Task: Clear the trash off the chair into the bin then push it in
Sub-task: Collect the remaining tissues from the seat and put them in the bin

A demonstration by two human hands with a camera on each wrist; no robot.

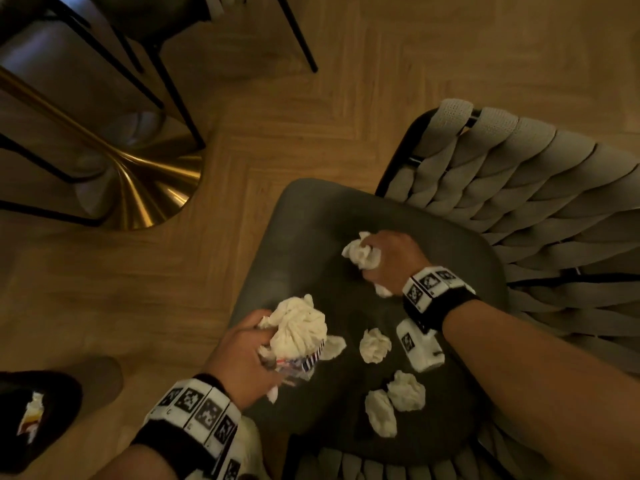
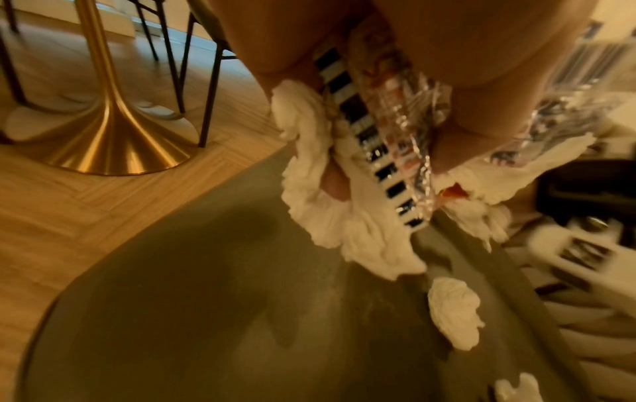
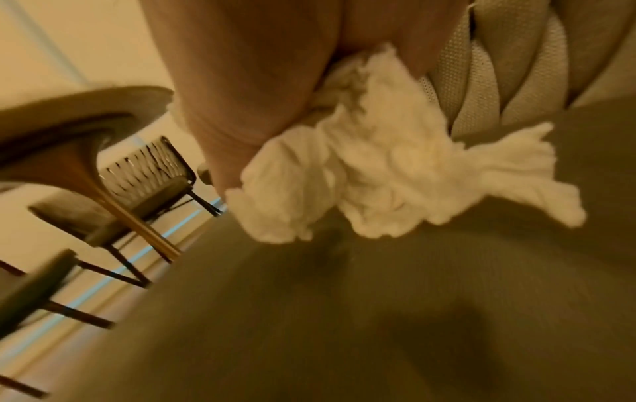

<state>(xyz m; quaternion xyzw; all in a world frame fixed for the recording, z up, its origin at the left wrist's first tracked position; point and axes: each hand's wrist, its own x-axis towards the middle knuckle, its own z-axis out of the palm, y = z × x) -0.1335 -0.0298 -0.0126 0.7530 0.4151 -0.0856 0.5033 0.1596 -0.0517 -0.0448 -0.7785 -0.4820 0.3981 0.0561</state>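
Four loose tissue wads [image 1: 375,345] lie on chair seat [image 1: 304,237] btwn the hands, nearer right wrist. Left hand [image 1: 239,355] grips tissue + wrapper bundle [image 1: 298,332]; right hand [image 1: 391,259] clutches tissue wad [image 1: 360,254]. Bin [image 1: 38,417] sits on floor left of left hand, so left prob. dumps first.

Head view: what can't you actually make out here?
- Bin: cut off by the left edge; how full it is stays unseen.
- Wrapper: mostly hidden under the tissues in the left hand; print blurred in the left wrist view.
- Right hand: fingers hidden by its tissues.
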